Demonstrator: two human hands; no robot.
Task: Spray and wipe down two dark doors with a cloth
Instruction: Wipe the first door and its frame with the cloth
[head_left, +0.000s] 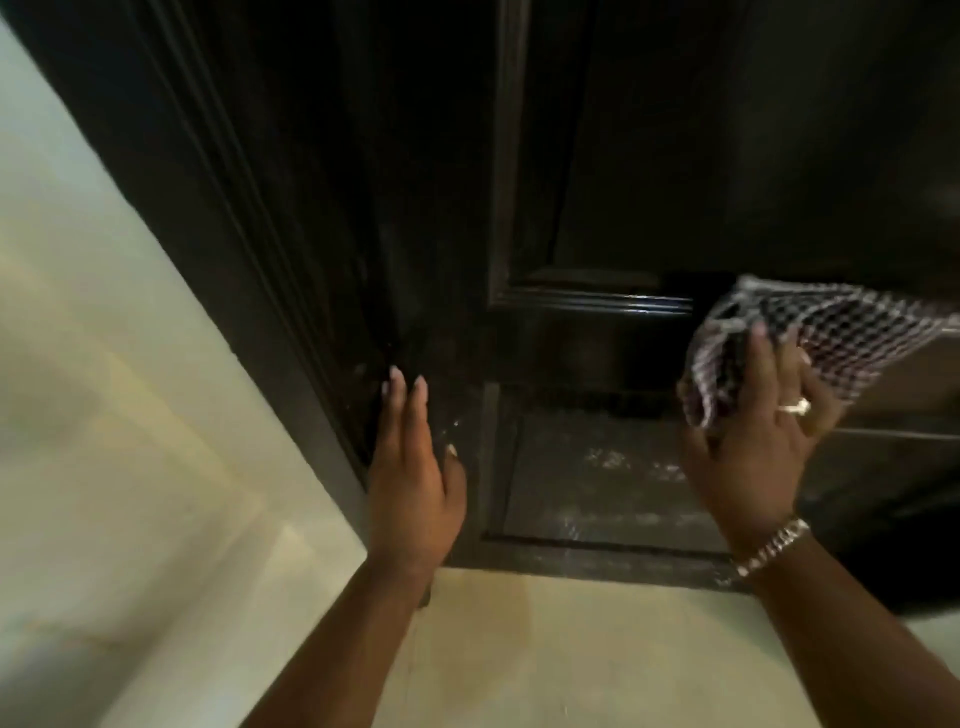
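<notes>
A dark panelled door (597, 208) fills the upper middle and right of the head view. Its lower panel (608, 478) shows pale wet streaks. My left hand (413, 467) lies flat with straight fingers against the door's left edge, low down. My right hand (753, 431) grips a checked dark-and-white cloth (831, 332) and holds it against the door at the rail between the upper and lower panels. No spray bottle is in view.
The dark door frame (218, 218) runs diagonally down the left. A pale wall (93, 364) lies to its left, and a cream tiled floor (571, 649) spreads below the door's bottom edge.
</notes>
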